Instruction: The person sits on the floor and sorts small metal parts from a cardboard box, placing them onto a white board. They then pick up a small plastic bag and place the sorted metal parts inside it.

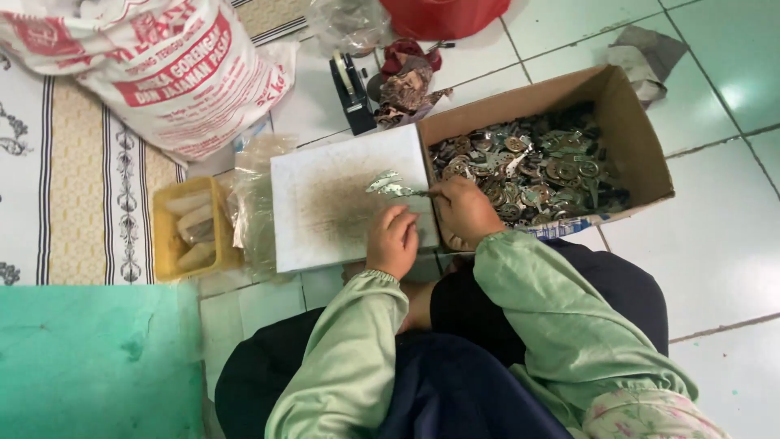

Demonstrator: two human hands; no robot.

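Plainly, right hand [465, 210] fingers pinch a thin metal piece [392, 186] over the white board [325, 171]; left hand [392, 241] is curled closed on the board; a loose pinch could drop it.

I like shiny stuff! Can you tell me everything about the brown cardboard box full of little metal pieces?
The open brown cardboard box sits on the pale tiled floor, turned at a slant. It has no lid, and its plain walls look a bit worn. Inside lies a loose heap of small flat metal parts, silvery and dark, many round. Its near left corner meets the white board, and the person's right hand rests by that edge.
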